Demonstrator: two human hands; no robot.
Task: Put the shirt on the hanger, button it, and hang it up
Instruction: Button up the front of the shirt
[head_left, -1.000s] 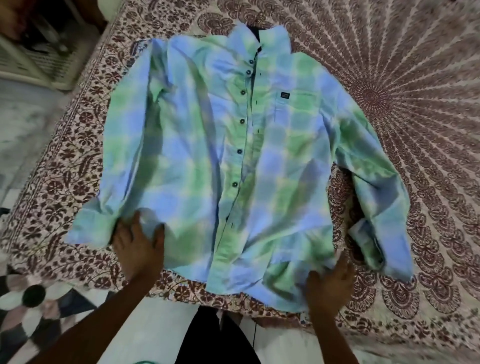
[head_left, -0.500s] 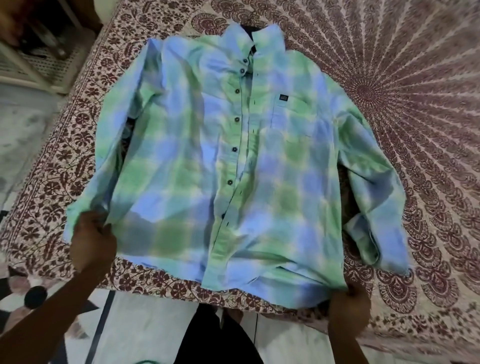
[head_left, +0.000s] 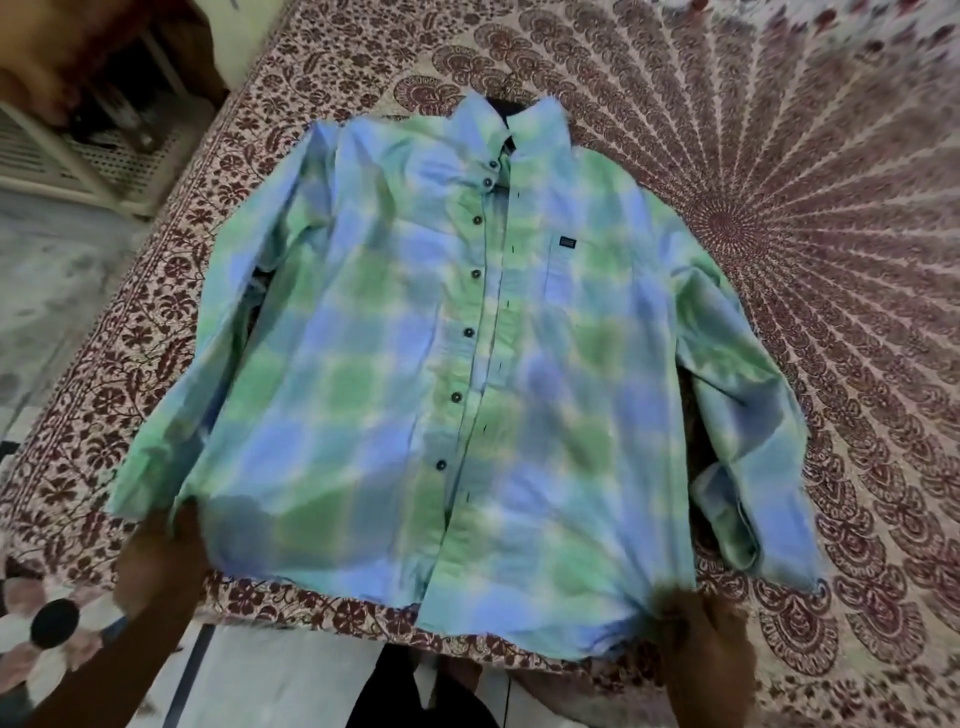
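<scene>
A blue-and-green checked shirt (head_left: 545, 364) lies front up and spread flat on the patterned bedspread (head_left: 779, 234), collar at the far end. Its dark buttons (head_left: 470, 332) run in a row down the middle and sit uncovered beside the other front panel. Something dark (head_left: 501, 106) shows inside the collar opening; I cannot tell what it is. My left hand (head_left: 156, 566) grips the hem's near-left corner beside the left cuff. The near-right corner of the hem is held by my right hand (head_left: 696, 629). Both sleeves lie along the body's sides.
The bed's near edge (head_left: 311, 618) runs just behind my hands, with pale floor tiles (head_left: 291, 680) below it. A white slatted rack (head_left: 62, 156) stands on the floor at the far left. A flower-patterned mat (head_left: 47, 623) lies at the lower left.
My hands have slid outward from on top of the lower shirt to its two hem corners and taken hold. The shirt's lower part now lies wider and smoother.
</scene>
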